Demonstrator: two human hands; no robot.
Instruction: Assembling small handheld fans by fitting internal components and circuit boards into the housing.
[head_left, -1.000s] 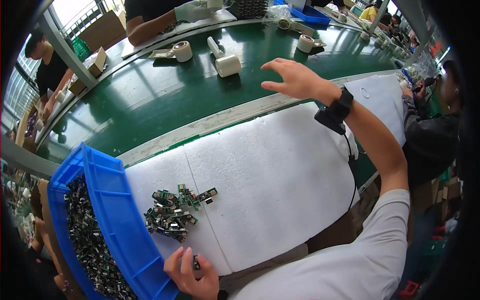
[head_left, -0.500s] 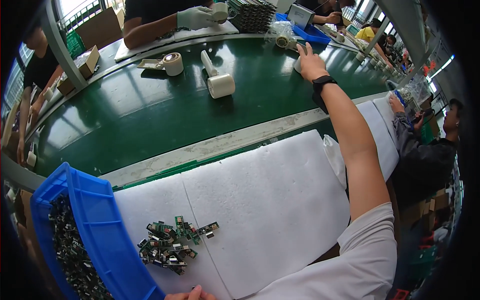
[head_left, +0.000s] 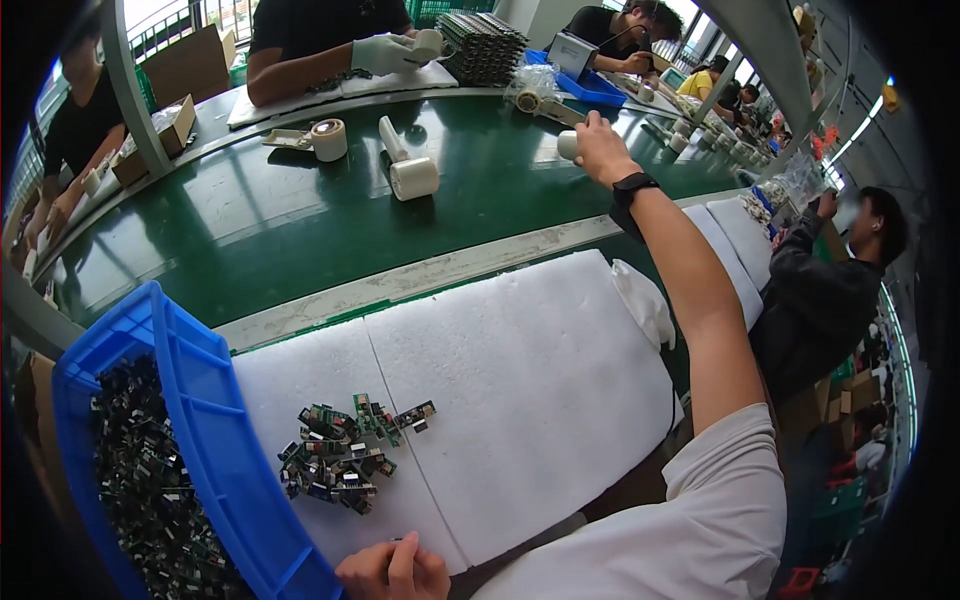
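Observation:
My right hand (head_left: 604, 150) reaches far over the green belt, its fingers closed around a white plastic housing (head_left: 568, 146) with a round end; the rest of the piece is hidden by the hand. Close to the lower edge, my left hand (head_left: 395, 570) has its fingers curled together above the white foam mat (head_left: 520, 400). Whatever it may pinch is too small to name. A loose pile of small green circuit boards (head_left: 335, 455) lies on the mat just beyond the left hand.
A blue bin (head_left: 215, 430) full of small circuit boards (head_left: 150, 480) stands at the left. Two white handled housings (head_left: 414, 178) (head_left: 328, 140) lie on the green belt (head_left: 280, 220). Across it, a gloved co-worker's hand (head_left: 385, 55) holds a white part beside stacked boards (head_left: 485, 48).
My right hand has gone from spread fingers to a grip on the white housing, drawn slightly nearer. More of my left hand shows at the lower edge. The view has shifted a little.

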